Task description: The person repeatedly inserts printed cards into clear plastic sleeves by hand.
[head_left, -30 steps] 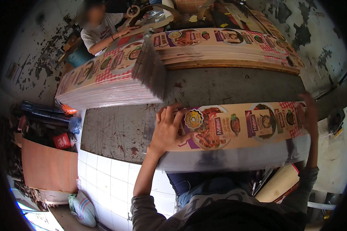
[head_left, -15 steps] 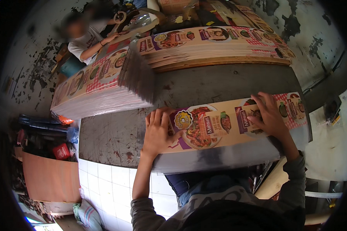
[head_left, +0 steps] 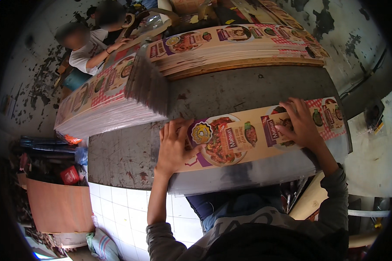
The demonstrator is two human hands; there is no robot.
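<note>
Printed carton sheets [head_left: 248, 139], long flat blanks with food pictures and a red-checked border, lie in a low pile at the near edge of the grey metal table [head_left: 248, 89], right in front of the person. Going left to right: at far left a co-worker's hand [head_left: 117, 42] rests on a thick stack of similar sheets [head_left: 104, 100], which slants from the far left toward the middle. Near the middle, the left hand [head_left: 173, 145] lies flat on the left end of the near pile, fingers spread and palm down, closed on nothing. A second, longer stack [head_left: 235, 45] on a wooden board runs along the far side of the table. Further right, the right hand [head_left: 301, 124] presses on the right part of the same pile, fingers splayed and slightly bent, again pinching nothing. Whether its fingertips hook the far edge is hard to tell from this angle.

The step in hand looks like squaring or steadying the near pile under both palms. A next move would likely call for even pressure from both hands so the sheets slide together rather than fan out, and for keeping the pile clear of the table's near edge.
</note>
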